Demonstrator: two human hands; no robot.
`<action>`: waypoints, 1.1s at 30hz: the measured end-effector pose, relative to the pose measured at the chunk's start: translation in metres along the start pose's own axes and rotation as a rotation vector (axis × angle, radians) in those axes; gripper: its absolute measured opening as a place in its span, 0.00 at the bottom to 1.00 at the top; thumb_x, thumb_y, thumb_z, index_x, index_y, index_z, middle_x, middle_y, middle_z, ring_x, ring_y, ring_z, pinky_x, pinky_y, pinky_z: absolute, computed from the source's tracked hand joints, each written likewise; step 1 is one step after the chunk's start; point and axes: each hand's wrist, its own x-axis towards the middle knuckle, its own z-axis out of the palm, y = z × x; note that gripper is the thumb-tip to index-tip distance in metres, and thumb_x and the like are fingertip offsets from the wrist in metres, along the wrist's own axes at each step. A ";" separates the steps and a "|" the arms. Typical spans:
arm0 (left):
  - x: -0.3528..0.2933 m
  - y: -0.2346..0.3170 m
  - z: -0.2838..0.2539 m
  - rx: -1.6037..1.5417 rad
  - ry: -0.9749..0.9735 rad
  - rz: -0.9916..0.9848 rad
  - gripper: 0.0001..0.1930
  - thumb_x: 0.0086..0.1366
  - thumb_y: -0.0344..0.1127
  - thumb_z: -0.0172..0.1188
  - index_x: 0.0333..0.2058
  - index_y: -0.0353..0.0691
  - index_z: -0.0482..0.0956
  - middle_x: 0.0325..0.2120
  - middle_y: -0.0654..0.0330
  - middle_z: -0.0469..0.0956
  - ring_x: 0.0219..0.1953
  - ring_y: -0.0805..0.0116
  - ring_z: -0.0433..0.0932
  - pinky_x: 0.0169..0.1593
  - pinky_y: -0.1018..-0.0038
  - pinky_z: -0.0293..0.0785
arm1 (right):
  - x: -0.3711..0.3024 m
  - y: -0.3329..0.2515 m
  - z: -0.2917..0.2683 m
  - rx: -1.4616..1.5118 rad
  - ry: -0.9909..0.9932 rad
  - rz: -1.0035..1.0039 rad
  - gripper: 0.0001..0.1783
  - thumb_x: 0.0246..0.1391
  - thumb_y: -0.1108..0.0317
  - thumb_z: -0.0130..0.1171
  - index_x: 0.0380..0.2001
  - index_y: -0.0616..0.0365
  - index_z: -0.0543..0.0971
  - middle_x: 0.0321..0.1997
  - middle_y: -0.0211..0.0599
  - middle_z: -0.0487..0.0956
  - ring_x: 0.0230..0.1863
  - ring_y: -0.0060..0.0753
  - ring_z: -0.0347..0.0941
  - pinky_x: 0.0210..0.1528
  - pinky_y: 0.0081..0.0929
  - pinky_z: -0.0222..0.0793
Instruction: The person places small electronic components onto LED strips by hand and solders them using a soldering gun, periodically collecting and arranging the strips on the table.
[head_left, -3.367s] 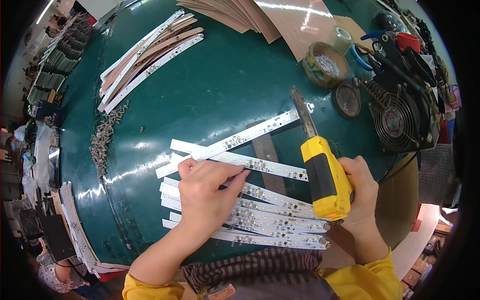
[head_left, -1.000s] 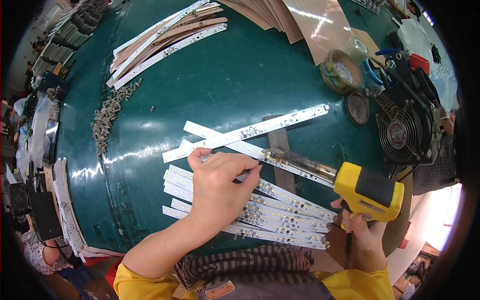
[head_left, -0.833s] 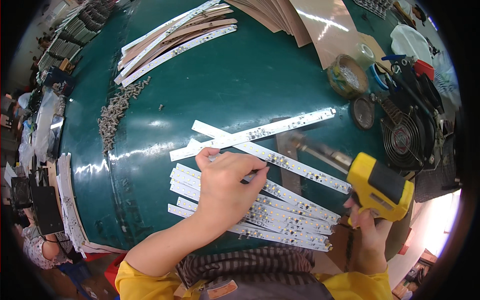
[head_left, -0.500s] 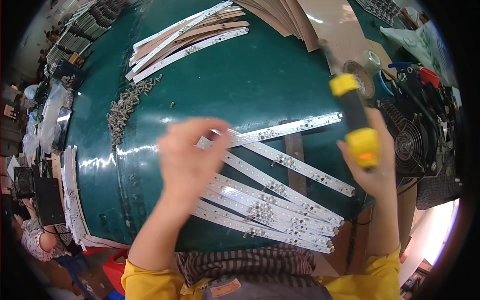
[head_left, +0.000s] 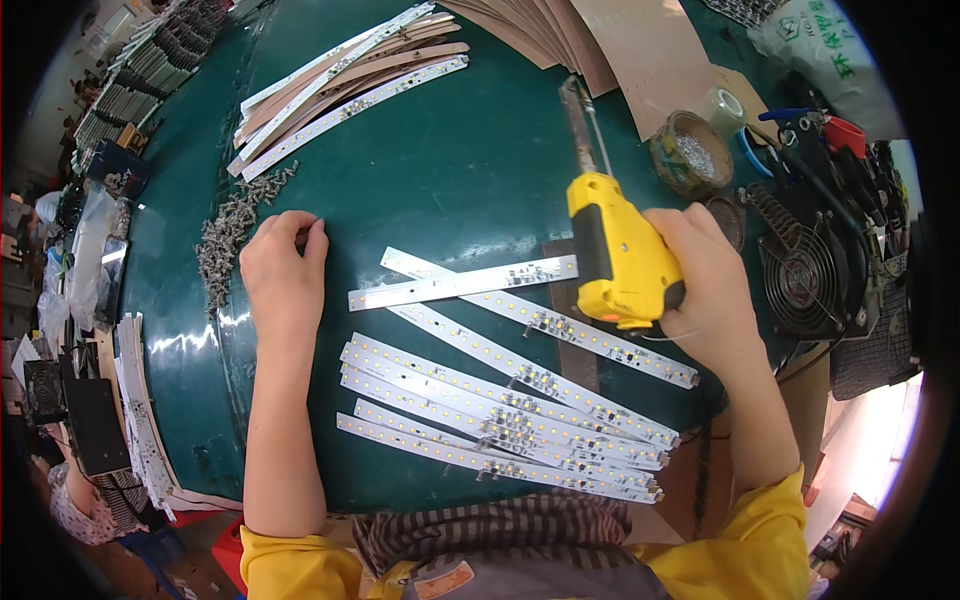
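Note:
In my right hand [head_left: 705, 275] is a yellow and black soldering gun [head_left: 630, 250], its metal tip pointing away up the table. The gun's body covers the right end of a white LED strip [head_left: 450, 284], which lies across two others. My left hand [head_left: 285, 265] is over the table left of that strip, thumb and fingers drawn together; I cannot make out anything between them. Close beside it lies a pile of small metal parts [head_left: 228, 235]. Several more LED strips [head_left: 430, 385] fan out nearer to me, with their component clusters toward the right.
A stack of LED strips and brown card strips [head_left: 350, 85] lies at the far left. Brown sheets [head_left: 635, 50], a jar of pale bits [head_left: 690, 150], a tape roll [head_left: 722, 108] and a fan [head_left: 805, 275] are on the right. More strips [head_left: 140, 420] line the left edge.
My left hand has left the strips and moved left, beside the metal parts. The uppermost strip lies further left. The soldering gun has swung left, over the strip's right end.

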 end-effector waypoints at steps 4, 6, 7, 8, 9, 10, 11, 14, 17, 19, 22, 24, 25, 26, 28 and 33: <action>-0.001 0.027 -0.010 -0.153 -0.047 -0.191 0.07 0.62 0.28 0.62 0.38 0.33 0.83 0.29 0.57 0.82 0.29 0.71 0.79 0.38 0.76 0.75 | -0.021 -0.005 -0.006 -0.022 0.062 0.068 0.29 0.34 0.79 0.68 0.45 0.59 0.74 0.34 0.44 0.72 0.37 0.51 0.71 0.38 0.34 0.68; -0.004 0.043 -0.012 -0.431 -0.065 -0.234 0.10 0.65 0.29 0.61 0.43 0.32 0.82 0.31 0.63 0.81 0.32 0.78 0.77 0.40 0.79 0.73 | -0.030 -0.013 -0.007 -0.024 0.086 0.157 0.27 0.35 0.79 0.68 0.44 0.59 0.74 0.33 0.44 0.72 0.35 0.52 0.72 0.37 0.34 0.68; -0.009 0.049 -0.007 -0.640 -0.059 -0.223 0.10 0.66 0.31 0.61 0.43 0.34 0.84 0.30 0.61 0.82 0.32 0.76 0.77 0.41 0.76 0.74 | -0.035 -0.017 -0.010 -0.029 0.091 0.160 0.27 0.35 0.79 0.68 0.44 0.59 0.74 0.33 0.44 0.72 0.35 0.52 0.72 0.37 0.34 0.68; -0.015 0.059 -0.007 -0.728 -0.170 -0.236 0.09 0.66 0.31 0.61 0.42 0.34 0.84 0.31 0.62 0.82 0.32 0.77 0.76 0.40 0.78 0.73 | -0.038 -0.020 -0.011 -0.021 0.085 0.181 0.29 0.32 0.80 0.69 0.44 0.57 0.74 0.31 0.42 0.72 0.34 0.49 0.71 0.36 0.34 0.68; -0.021 0.071 -0.007 -0.814 -0.282 -0.247 0.09 0.66 0.32 0.61 0.42 0.34 0.84 0.31 0.63 0.82 0.32 0.78 0.75 0.39 0.79 0.72 | -0.040 -0.022 -0.012 -0.014 0.079 0.202 0.31 0.30 0.81 0.69 0.45 0.55 0.74 0.29 0.39 0.73 0.34 0.46 0.71 0.35 0.35 0.69; -0.027 0.083 -0.006 -0.900 -0.326 -0.234 0.09 0.66 0.31 0.61 0.41 0.35 0.84 0.31 0.62 0.82 0.32 0.77 0.75 0.39 0.79 0.71 | -0.040 -0.024 -0.015 -0.011 0.067 0.184 0.32 0.30 0.79 0.71 0.44 0.55 0.74 0.30 0.38 0.75 0.34 0.45 0.71 0.34 0.34 0.69; -0.032 0.094 -0.005 -0.984 -0.372 -0.222 0.08 0.66 0.31 0.61 0.41 0.36 0.84 0.31 0.62 0.82 0.31 0.76 0.76 0.39 0.79 0.71 | -0.041 -0.025 -0.014 -0.011 0.068 0.183 0.32 0.30 0.79 0.71 0.44 0.55 0.74 0.30 0.38 0.75 0.34 0.45 0.71 0.34 0.34 0.69; -0.035 0.116 -0.006 -0.804 -0.423 0.011 0.07 0.63 0.28 0.62 0.39 0.37 0.84 0.29 0.57 0.81 0.32 0.68 0.79 0.39 0.75 0.73 | -0.043 -0.029 -0.015 -0.001 0.022 0.144 0.32 0.30 0.79 0.71 0.45 0.55 0.74 0.32 0.37 0.77 0.35 0.44 0.71 0.35 0.35 0.69; -0.036 0.123 -0.005 -0.779 -0.503 0.002 0.07 0.64 0.29 0.62 0.39 0.39 0.85 0.31 0.64 0.82 0.32 0.77 0.74 0.37 0.78 0.67 | -0.051 -0.035 -0.017 0.030 -0.046 0.182 0.33 0.29 0.78 0.72 0.46 0.55 0.73 0.33 0.35 0.79 0.36 0.43 0.71 0.36 0.35 0.69; -0.040 0.123 -0.001 -0.808 -0.502 -0.021 0.07 0.62 0.29 0.64 0.39 0.38 0.85 0.31 0.63 0.83 0.34 0.77 0.75 0.37 0.78 0.67 | -0.055 -0.038 -0.019 0.138 -0.110 0.204 0.33 0.30 0.77 0.72 0.46 0.55 0.73 0.33 0.35 0.78 0.35 0.43 0.70 0.36 0.35 0.69; -0.048 0.122 0.003 -0.882 -0.527 -0.120 0.08 0.61 0.28 0.65 0.40 0.38 0.85 0.31 0.61 0.83 0.35 0.74 0.78 0.37 0.77 0.68 | -0.058 -0.039 -0.018 0.158 -0.063 0.207 0.31 0.31 0.76 0.72 0.45 0.55 0.74 0.32 0.36 0.77 0.33 0.43 0.70 0.34 0.34 0.68; -0.052 0.122 0.005 -0.687 -0.385 0.116 0.08 0.58 0.28 0.67 0.37 0.39 0.85 0.28 0.61 0.82 0.33 0.70 0.80 0.40 0.74 0.69 | -0.060 -0.037 -0.016 0.144 -0.036 0.213 0.31 0.31 0.76 0.72 0.44 0.56 0.74 0.31 0.37 0.76 0.33 0.43 0.70 0.34 0.34 0.68; -0.050 0.122 0.007 -0.687 -0.390 0.116 0.08 0.58 0.28 0.67 0.37 0.39 0.85 0.28 0.61 0.82 0.33 0.70 0.80 0.40 0.74 0.69 | -0.060 -0.035 -0.014 0.135 -0.017 0.209 0.31 0.31 0.76 0.72 0.45 0.56 0.74 0.31 0.37 0.76 0.33 0.42 0.70 0.34 0.34 0.68; -0.047 0.122 0.009 -0.552 -0.283 0.286 0.07 0.56 0.28 0.68 0.35 0.40 0.84 0.27 0.61 0.82 0.32 0.69 0.80 0.42 0.72 0.68 | -0.060 -0.035 -0.013 0.125 0.002 0.205 0.31 0.31 0.75 0.73 0.45 0.56 0.74 0.31 0.37 0.75 0.33 0.42 0.70 0.34 0.34 0.68; -0.046 0.120 0.010 -0.413 -0.177 0.452 0.06 0.55 0.27 0.69 0.33 0.41 0.84 0.26 0.61 0.82 0.30 0.67 0.80 0.44 0.71 0.68 | -0.060 -0.037 -0.013 0.135 -0.004 0.216 0.31 0.32 0.75 0.73 0.45 0.56 0.74 0.31 0.37 0.75 0.33 0.42 0.70 0.34 0.34 0.68; -0.058 0.118 0.009 -0.516 -0.335 0.317 0.06 0.55 0.27 0.69 0.33 0.41 0.84 0.26 0.61 0.82 0.29 0.67 0.80 0.45 0.70 0.68 | -0.060 -0.037 -0.014 0.155 0.013 0.196 0.31 0.31 0.76 0.72 0.45 0.55 0.74 0.32 0.36 0.76 0.33 0.43 0.69 0.34 0.34 0.68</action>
